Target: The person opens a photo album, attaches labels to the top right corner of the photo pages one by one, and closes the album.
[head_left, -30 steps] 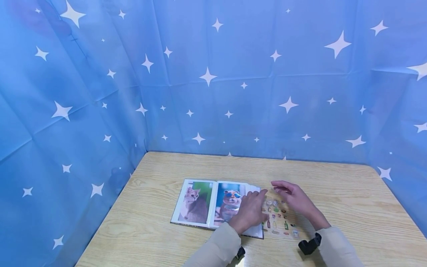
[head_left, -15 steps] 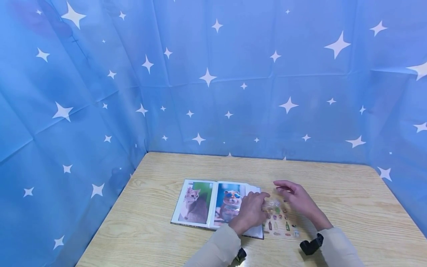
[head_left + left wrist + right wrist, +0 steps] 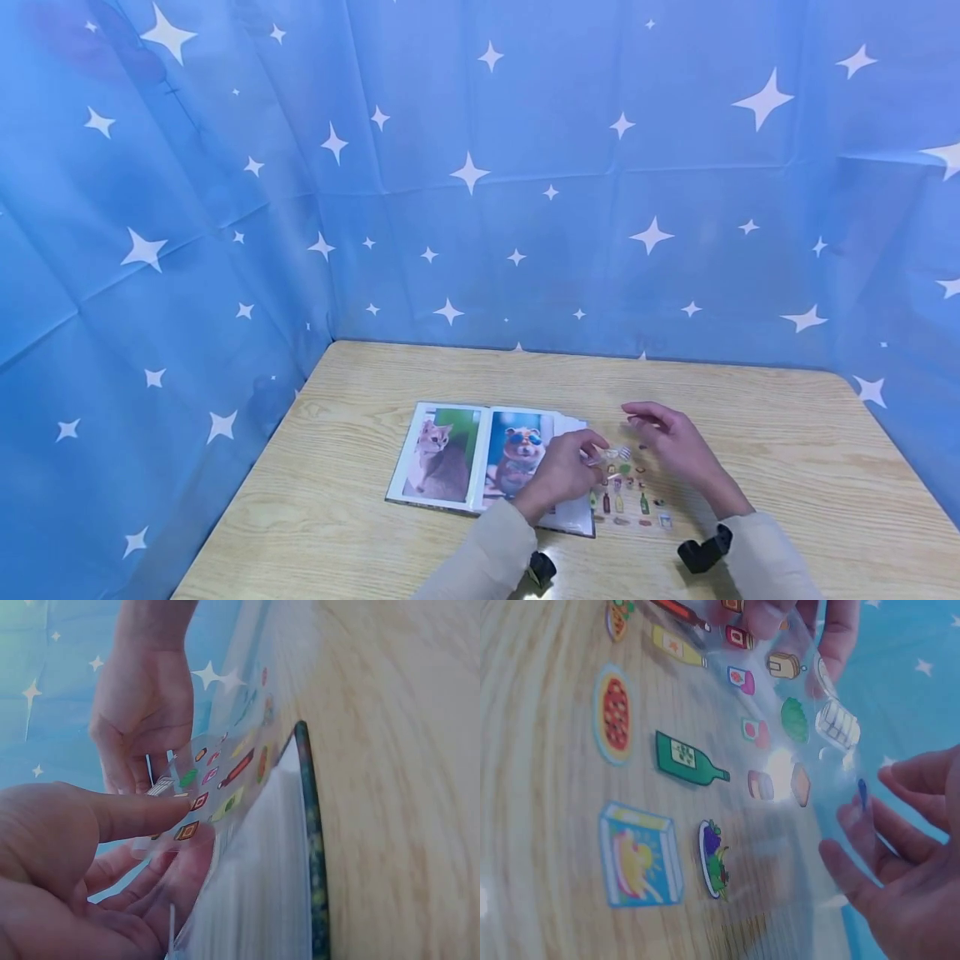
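Note:
A clear sticker sheet, printed with small food pictures such as a green bottle and a pizza, lies over the table at the album's right side. My left hand pinches the sheet's raised far part between thumb and fingers. Just beyond that edge is my right hand, its fingers bent. By its fingertips, in the right wrist view, a small blue mark shows; whether it is held is unclear. Beneath my left wrist lies an open photo album with cat and bear-like animal pictures.
Both wrists carry black camera mounts, the right mount low over the wooden table. A blue star-printed cloth hangs behind the table and along its sides. The album's thick page stack stands beside the sheet.
My left thumb and fingers have lifted and bent the sticker sheet's far part, which lay flatter before. My right hand has shifted slightly to the right.

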Available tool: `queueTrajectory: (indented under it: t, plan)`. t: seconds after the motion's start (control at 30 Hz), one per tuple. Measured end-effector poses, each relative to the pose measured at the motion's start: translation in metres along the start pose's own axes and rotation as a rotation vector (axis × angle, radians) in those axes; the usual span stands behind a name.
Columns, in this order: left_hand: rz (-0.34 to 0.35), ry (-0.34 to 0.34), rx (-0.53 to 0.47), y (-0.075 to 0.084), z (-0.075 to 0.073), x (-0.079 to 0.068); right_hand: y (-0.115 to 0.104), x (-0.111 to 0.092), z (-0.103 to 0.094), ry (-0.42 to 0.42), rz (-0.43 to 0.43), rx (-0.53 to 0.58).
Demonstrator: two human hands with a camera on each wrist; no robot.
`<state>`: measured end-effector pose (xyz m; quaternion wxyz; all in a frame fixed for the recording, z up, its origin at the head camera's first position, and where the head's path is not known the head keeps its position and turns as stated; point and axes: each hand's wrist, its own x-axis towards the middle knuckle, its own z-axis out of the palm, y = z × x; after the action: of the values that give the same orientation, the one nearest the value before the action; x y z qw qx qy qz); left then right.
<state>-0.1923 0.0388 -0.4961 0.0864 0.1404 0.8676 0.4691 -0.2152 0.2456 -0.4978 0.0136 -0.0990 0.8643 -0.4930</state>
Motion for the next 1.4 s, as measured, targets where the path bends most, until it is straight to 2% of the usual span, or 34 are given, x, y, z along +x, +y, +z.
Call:
queueTrajectory:
  t: [0.17, 0.47, 0.63, 0.93, 1.23, 1.4]
  plan:
    - [-0.049, 0.012, -0.108, 0.0, -0.001, 0.0, -0.002, 0.0, -0.001, 0.013, -0.012, -0.036]
    - [-0.215, 0.035, -0.17, 0.003, -0.001, 0.0, -0.003, 0.0, -0.004, 0.046, -0.049, -0.095]
    - [-0.252, 0.033, -0.238, 0.003, -0.003, 0.0, -0.006, -0.001, -0.002, 0.041, -0.086, -0.081]
    - [-0.235, 0.019, -0.373, 0.0, -0.005, -0.003, -0.021, -0.008, 0.004, 0.042, -0.227, -0.167]
    - [-0.211, -0.003, -0.468, -0.001, -0.014, -0.01, -0.031, -0.012, 0.01, -0.012, -0.324, -0.163]
    - [-0.215, -0.024, -0.479, -0.001, -0.019, -0.013, -0.034, -0.014, 0.013, -0.027, -0.405, -0.19]
